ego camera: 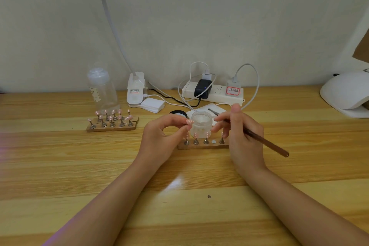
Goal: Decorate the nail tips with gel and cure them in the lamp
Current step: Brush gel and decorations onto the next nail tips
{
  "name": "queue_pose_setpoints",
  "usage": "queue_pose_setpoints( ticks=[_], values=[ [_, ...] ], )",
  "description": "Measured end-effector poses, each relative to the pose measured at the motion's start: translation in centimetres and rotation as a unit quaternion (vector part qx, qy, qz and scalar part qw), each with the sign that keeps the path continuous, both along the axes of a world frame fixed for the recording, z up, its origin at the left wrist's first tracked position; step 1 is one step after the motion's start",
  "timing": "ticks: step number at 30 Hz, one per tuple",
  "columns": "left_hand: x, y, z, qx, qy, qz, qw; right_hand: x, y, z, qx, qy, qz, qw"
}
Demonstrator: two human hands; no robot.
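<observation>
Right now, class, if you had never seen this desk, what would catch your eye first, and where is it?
At centre, the left hand pinches a pink nail tip beside an open frosted jar, while the right hand holds a brown brush. Just below the jar, a wooden holder carries dotted tips with one slot bare. At the far right edge sits the white curing lamp.

On the bench [60, 166] there are two hands, the left hand [159, 138] and the right hand [244, 140], with one brush [265, 142], one frosted jar [201, 124], one black lid [178, 114] and one clear bottle [101, 90]. There are three wooden holder strips: the near strip [201, 146] carries four metal stands and one bare socket, while two strips at left [111, 128] carry about ten tipped stands. One power strip [212, 94] holds three plugs, and one curing lamp [347, 94] sits at right.
</observation>
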State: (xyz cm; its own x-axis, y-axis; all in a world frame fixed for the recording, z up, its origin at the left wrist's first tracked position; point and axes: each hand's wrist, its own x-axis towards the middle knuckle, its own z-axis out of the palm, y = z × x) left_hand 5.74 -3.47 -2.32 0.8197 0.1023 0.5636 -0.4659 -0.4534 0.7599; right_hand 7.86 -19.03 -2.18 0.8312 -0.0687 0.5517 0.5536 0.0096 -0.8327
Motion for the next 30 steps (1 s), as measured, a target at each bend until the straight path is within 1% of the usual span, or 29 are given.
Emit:
queue_pose_setpoints(
  ticks=[3,6,9,14,20,30],
  values=[
    [-0.02,-0.02,0.03,-0.006,-0.010,-0.016,1.000,0.19,-0.03,0.02,-0.076,-0.032,-0.002,0.997],
    [0.04,0.02,0.07,0.007,-0.027,-0.030,0.999,0.15,0.07,0.00,-0.170,-0.088,-0.006,0.981],
    [0.11,0.11,0.01,0.029,-0.036,-0.038,0.998,0.02,0.27,-0.07,-0.226,-0.088,0.013,0.970],
    [-0.06,0.00,0.04,0.024,-0.023,-0.054,0.998,-0.16,0.39,0.05,-0.244,-0.081,0.039,0.965],
    [-0.22,-0.13,0.24,0.036,-0.010,-0.051,0.998,0.05,0.25,0.01,-0.231,-0.087,0.037,0.968],
    [-0.25,-0.33,0.35,0.029,-0.005,-0.055,0.998,0.23,0.10,-0.26,-0.229,-0.097,0.033,0.968]
  ],
)
